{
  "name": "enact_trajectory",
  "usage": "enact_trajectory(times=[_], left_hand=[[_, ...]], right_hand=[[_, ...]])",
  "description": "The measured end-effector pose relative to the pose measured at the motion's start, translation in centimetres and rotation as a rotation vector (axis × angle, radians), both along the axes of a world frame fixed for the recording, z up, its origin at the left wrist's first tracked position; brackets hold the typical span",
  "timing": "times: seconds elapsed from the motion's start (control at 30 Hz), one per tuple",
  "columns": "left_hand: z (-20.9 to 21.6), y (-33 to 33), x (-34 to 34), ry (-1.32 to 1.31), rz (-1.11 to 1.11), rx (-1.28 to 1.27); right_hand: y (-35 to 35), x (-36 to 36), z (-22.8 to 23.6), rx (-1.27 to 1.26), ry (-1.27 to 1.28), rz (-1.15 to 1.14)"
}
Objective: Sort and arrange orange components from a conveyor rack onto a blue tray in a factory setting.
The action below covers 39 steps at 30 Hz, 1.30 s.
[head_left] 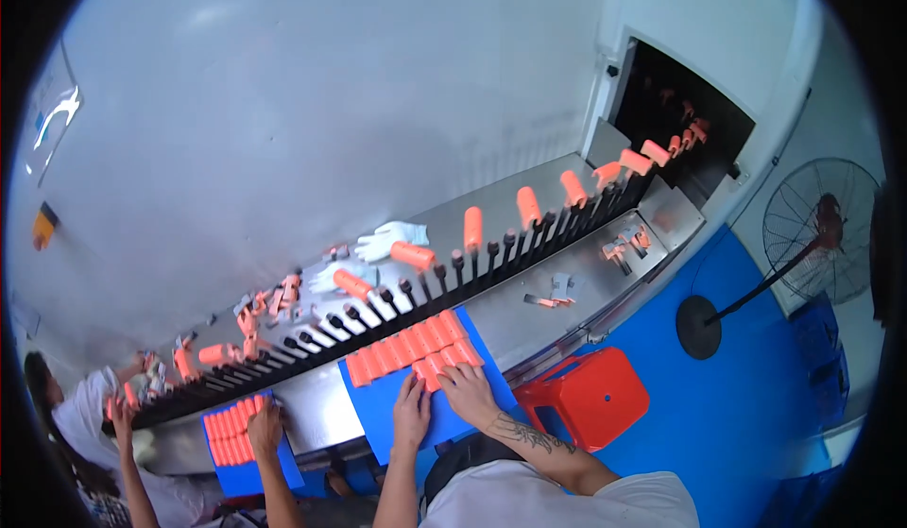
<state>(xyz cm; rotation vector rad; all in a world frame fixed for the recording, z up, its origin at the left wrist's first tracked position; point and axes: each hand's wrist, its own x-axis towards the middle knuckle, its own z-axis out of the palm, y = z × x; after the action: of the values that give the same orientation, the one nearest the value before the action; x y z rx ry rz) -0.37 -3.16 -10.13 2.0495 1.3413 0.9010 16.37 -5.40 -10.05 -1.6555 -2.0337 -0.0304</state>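
On a blue sheet (373, 424) at the bench edge lie short orange cylindrical parts (406, 344), side by side in two rows. My left hand (412, 410) is closed at the near row's left end, fingertips against an orange part (426, 377). Close by on its right, my right hand (469, 398) has its fingers bent down over the near row, gripping an orange part there. My fingers cover portions of these parts. Just beyond the sheet runs a line of black upright holders (458, 268), some carrying orange parts (473, 229).
White gloves (389, 241) and loose orange and grey pieces (269, 303) lie behind the holders. The line enters a dark opening (685, 103). At left, a co-worker's hand (265, 429) touches another blue sheet's orange parts. A red stool (605, 396) and black fan (817, 235) stand right.
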Motion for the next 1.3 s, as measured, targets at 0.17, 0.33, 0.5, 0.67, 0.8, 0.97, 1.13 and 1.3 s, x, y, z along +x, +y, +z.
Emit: enact_trajectory(times=[0.17, 0.33, 0.5, 0.67, 0.8, 0.97, 1.13, 1.3], left_hand=[[0.9, -1.6, 0.1, -0.171, 0.208, 0.08], [9.4, 1.2, 2.3, -0.27, 0.147, 0.217], [22.7, 9.6, 7.4, -0.005, 0.045, 0.388], [21.9, 14.7, 4.0, 0.492, 0.049, 0.294], [21.7, 13.4, 2.5, 0.527, 0.131, 0.301], [21.6, 15.3, -7.1, -0.103, 0.289, 0.022], [17.0, 2.5, -10.9, -0.138, 0.216, 0.157], [5.2, -1.4, -11.8, 0.396, -0.179, 0.036]], right_hand=[[-1.0, 2.1, 4.5, -0.042, 0.243, -0.089], [3.7, 9.6, 11.3, 0.201, 0.619, -0.211], [11.8, 14.0, 20.4, 0.233, 0.019, 0.108], [13.7, 10.7, 22.4, 0.019, -0.167, 0.159], [13.9, 7.1, 20.6, 0.013, 0.078, 0.053], [15.8, 3.5, 24.1, -0.384, 0.439, -0.003], [5.4, 0.3, 15.6, 0.039, 0.852, 0.176], [-2.5, -5.8, 3.9, -0.155, 0.558, 0.265]])
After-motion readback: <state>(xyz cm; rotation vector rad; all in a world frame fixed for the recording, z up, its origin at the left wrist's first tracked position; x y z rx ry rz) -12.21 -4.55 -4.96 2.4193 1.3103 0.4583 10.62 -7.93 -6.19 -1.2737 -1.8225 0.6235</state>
